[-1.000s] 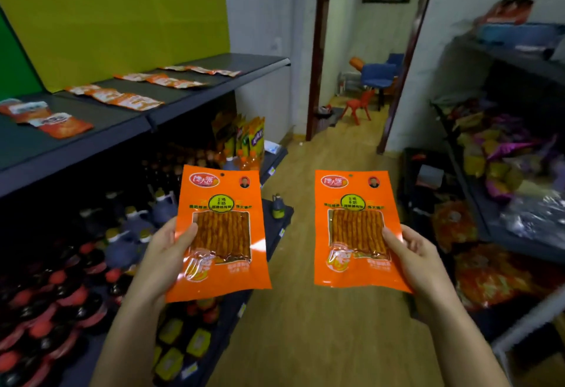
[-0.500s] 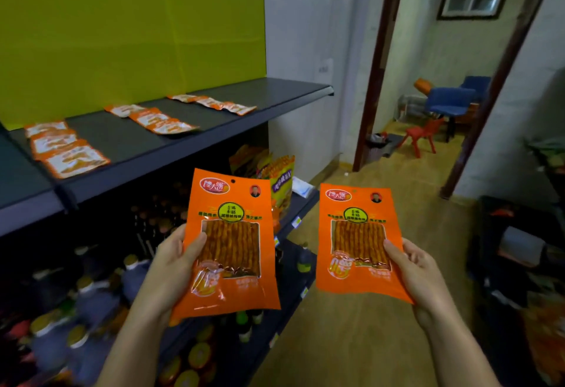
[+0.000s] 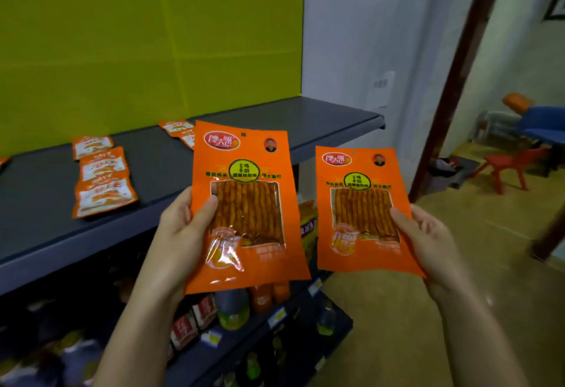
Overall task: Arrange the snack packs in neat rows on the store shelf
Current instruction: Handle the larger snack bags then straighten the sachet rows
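My left hand (image 3: 180, 233) grips an orange snack pack (image 3: 244, 203) by its left edge, thumb on the front. My right hand (image 3: 428, 239) holds a second orange snack pack (image 3: 360, 212) by its right edge. Both packs are upright, facing me, in front of the dark grey top shelf (image 3: 290, 120). On that shelf lies a row of three smaller orange-and-white packs (image 3: 102, 178) at the left. More small packs (image 3: 179, 129) lie further back, partly hidden behind the left pack.
Lower shelves (image 3: 275, 325) under the top one hold bottles and packets. A yellow-green wall panel rises behind the shelf. To the right, a brown door frame (image 3: 458, 80) opens onto a room with a red stool (image 3: 507, 166) and a blue chair (image 3: 544, 123).
The view has turned left and closer to the top shelf. Both hands have carried their packs up toward the shelf's front edge, the left pack now overlapping it.
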